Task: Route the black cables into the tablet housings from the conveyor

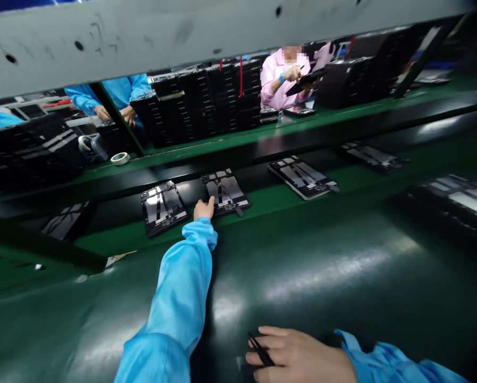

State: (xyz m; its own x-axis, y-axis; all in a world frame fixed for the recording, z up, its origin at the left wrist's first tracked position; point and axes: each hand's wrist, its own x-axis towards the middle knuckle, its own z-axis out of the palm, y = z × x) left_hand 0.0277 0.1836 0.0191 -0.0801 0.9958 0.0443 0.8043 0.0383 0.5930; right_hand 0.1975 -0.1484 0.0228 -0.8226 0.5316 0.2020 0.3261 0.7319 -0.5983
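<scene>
Where touched, dark silver-patched panel (225, 192)

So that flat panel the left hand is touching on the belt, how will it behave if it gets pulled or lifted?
The panel looks thin, flat and rigid, so it should slide rather than roll or tip under the left hand. The green belt looks smooth and glossy, so it may skid easily. Exposed parts and strips on its face suggest it is fragile; edges are probably safest.
</scene>
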